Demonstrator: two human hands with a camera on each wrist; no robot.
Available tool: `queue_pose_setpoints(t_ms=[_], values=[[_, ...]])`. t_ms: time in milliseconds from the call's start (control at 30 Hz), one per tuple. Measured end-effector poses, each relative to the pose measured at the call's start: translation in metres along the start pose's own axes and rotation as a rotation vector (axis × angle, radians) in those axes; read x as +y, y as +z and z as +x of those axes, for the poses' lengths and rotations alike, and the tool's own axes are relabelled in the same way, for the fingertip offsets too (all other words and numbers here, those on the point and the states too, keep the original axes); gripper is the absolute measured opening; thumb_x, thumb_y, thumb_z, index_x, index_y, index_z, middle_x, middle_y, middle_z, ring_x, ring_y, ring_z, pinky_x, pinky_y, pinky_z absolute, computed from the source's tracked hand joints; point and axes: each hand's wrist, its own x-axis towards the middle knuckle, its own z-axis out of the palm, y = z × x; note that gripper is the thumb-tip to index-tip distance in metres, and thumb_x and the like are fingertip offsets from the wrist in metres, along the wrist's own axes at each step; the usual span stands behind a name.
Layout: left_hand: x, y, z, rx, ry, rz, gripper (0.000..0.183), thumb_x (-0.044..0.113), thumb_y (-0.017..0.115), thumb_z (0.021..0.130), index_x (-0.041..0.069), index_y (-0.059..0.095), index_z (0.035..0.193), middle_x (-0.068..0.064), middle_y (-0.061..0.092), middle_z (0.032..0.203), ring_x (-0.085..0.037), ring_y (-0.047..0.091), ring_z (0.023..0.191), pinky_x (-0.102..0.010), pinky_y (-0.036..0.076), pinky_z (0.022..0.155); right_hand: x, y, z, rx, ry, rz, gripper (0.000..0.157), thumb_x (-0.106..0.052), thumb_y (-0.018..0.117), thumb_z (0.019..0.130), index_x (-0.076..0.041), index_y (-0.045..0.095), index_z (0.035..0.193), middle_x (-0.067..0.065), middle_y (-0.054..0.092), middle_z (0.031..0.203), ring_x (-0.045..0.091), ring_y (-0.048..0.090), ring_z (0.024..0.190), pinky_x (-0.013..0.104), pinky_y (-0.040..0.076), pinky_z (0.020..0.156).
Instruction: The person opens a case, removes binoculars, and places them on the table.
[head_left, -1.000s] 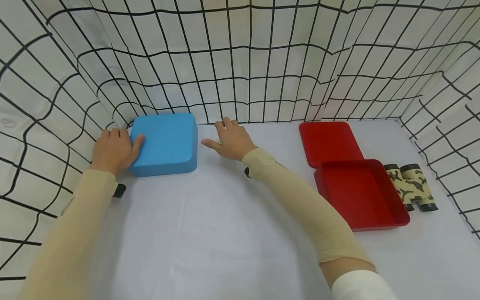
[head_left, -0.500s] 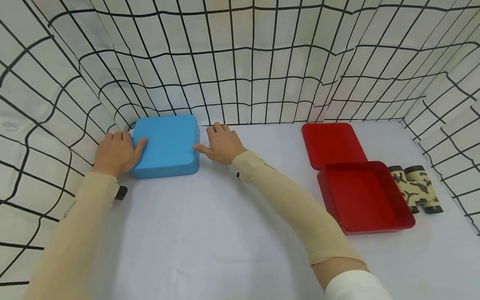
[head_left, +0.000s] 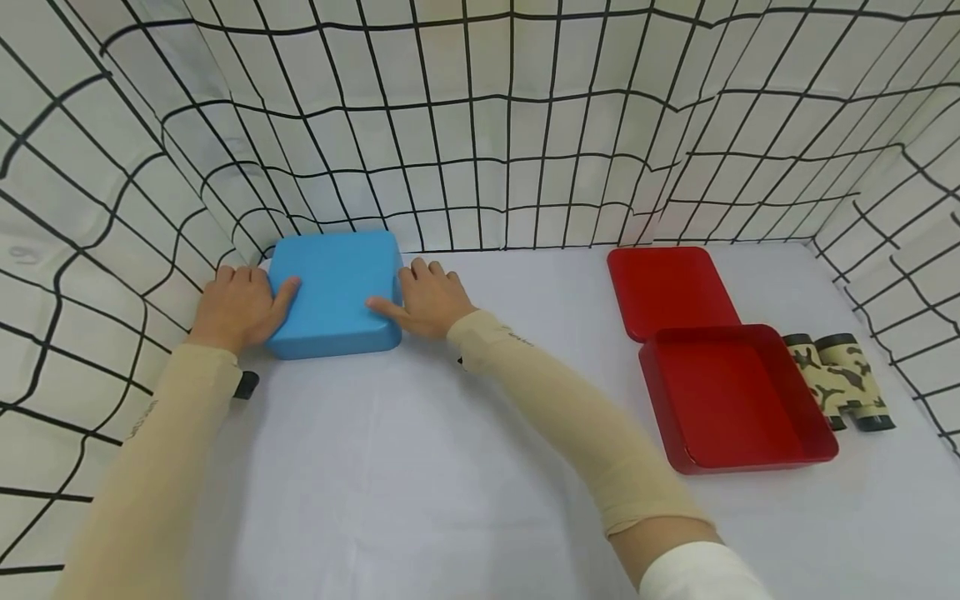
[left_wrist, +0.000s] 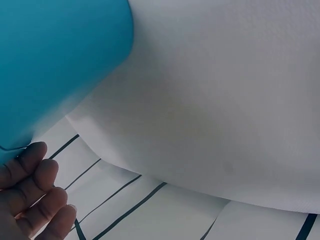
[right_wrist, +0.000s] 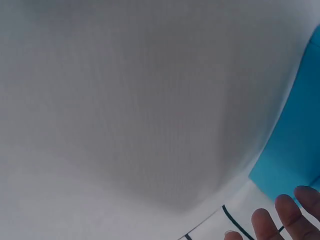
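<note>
A closed blue plastic box point(head_left: 333, 287) lies at the back left of the white table, near the mesh wall. My left hand point(head_left: 236, 308) grips its left edge, thumb on the top and fingers along the side. In the left wrist view, the fingertips point(left_wrist: 47, 175) are at the box's corner, beside a thin seam. At the right edge is my right hand point(head_left: 427, 300), its thumb reaching over the top and its fingers extended beside the side wall. The right wrist view shows those fingertips point(right_wrist: 295, 210) close against the blue side; firm contact cannot be told.
An open red box point(head_left: 738, 400) stands on the right, with a flat red lid point(head_left: 671, 287) behind it. Camouflage binoculars point(head_left: 840, 379) lie to its right. Black wire mesh point(head_left: 510, 158) over white cloth encloses the back and sides of the white tabletop point(head_left: 420, 467).
My right hand has moved left from the bare table to the blue box's right edge, its thumb now over the top. My left hand has stayed on the left edge.
</note>
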Motion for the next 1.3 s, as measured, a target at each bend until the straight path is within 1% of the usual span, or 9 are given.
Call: queue_pose_setpoints(t_ms=[133, 267, 433, 600, 800, 933, 1100, 1300], values=[[0.001, 0.000, 0.000, -0.010, -0.004, 0.001, 0.092, 0.058, 0.016, 0.108, -0.027, 0.044, 0.131, -0.049, 0.049, 0.129, -0.061, 0.042, 0.119, -0.071, 0.039, 0.103, -0.004, 0.005, -0.001, 0.001, -0.011, -0.007, 0.081, -0.080, 0.032, 0.097, -0.012, 0.054, 0.135, 0.006, 0.059, 0.132, 0.024, 0.057, 0.117, 0.046, 0.050, 0.101], [0.001, -0.001, 0.000, 0.001, 0.010, -0.002, 0.090, 0.056, 0.018, 0.108, -0.027, 0.046, 0.128, -0.049, 0.050, 0.127, -0.061, 0.042, 0.118, -0.070, 0.038, 0.103, -0.006, 0.006, -0.001, 0.018, -0.011, -0.016, 0.084, -0.080, 0.032, 0.097, -0.010, 0.054, 0.137, 0.006, 0.060, 0.134, 0.025, 0.058, 0.119, 0.046, 0.050, 0.103], [0.002, -0.002, 0.001, 0.016, 0.024, 0.008, 0.086, 0.053, 0.020, 0.109, -0.028, 0.047, 0.125, -0.050, 0.051, 0.124, -0.061, 0.043, 0.118, -0.070, 0.037, 0.105, -0.008, 0.006, 0.000, 0.020, 0.005, 0.008, 0.090, -0.086, 0.032, 0.092, -0.010, 0.054, 0.134, 0.005, 0.059, 0.132, 0.022, 0.056, 0.117, 0.044, 0.049, 0.100], [0.002, -0.003, 0.001, -0.004, 0.021, 0.008, 0.088, 0.054, 0.019, 0.109, -0.028, 0.045, 0.126, -0.050, 0.051, 0.125, -0.061, 0.044, 0.118, -0.070, 0.037, 0.105, -0.013, 0.008, 0.001, 0.026, 0.026, 0.009, 0.096, -0.090, 0.031, 0.089, -0.008, 0.052, 0.137, 0.005, 0.059, 0.134, 0.022, 0.056, 0.120, 0.043, 0.049, 0.101], [0.002, -0.002, 0.001, -0.016, 0.025, 0.005, 0.089, 0.055, 0.017, 0.109, -0.028, 0.044, 0.127, -0.050, 0.050, 0.127, -0.061, 0.043, 0.119, -0.070, 0.035, 0.107, -0.016, 0.008, 0.000, 0.035, 0.056, -0.018, 0.093, -0.088, 0.032, 0.090, -0.010, 0.053, 0.135, 0.003, 0.059, 0.131, 0.021, 0.055, 0.118, 0.041, 0.045, 0.098], [0.004, -0.001, 0.000, -0.025, 0.021, 0.010, 0.090, 0.055, 0.016, 0.108, -0.029, 0.044, 0.127, -0.050, 0.050, 0.125, -0.061, 0.043, 0.119, -0.070, 0.035, 0.108, -0.016, 0.008, 0.000, 0.049, 0.054, -0.033, 0.091, -0.088, 0.033, 0.090, -0.010, 0.054, 0.132, 0.003, 0.060, 0.128, 0.020, 0.054, 0.116, 0.040, 0.043, 0.097], [0.006, 0.001, -0.004, -0.036, 0.016, 0.004, 0.090, 0.056, 0.016, 0.108, -0.028, 0.044, 0.126, -0.048, 0.052, 0.121, -0.059, 0.045, 0.114, -0.069, 0.038, 0.102, -0.016, 0.011, -0.001, 0.069, 0.039, -0.050, 0.089, -0.087, 0.034, 0.090, -0.010, 0.056, 0.128, 0.003, 0.061, 0.123, 0.020, 0.054, 0.113, 0.038, 0.043, 0.094], [0.006, 0.003, -0.007, -0.016, 0.024, 0.007, 0.087, 0.054, 0.019, 0.109, -0.028, 0.046, 0.123, -0.047, 0.054, 0.117, -0.057, 0.048, 0.111, -0.067, 0.040, 0.099, -0.015, 0.014, -0.003, 0.072, 0.026, -0.067, 0.086, -0.086, 0.034, 0.090, -0.010, 0.056, 0.124, 0.003, 0.061, 0.119, 0.020, 0.054, 0.110, 0.038, 0.043, 0.093]])
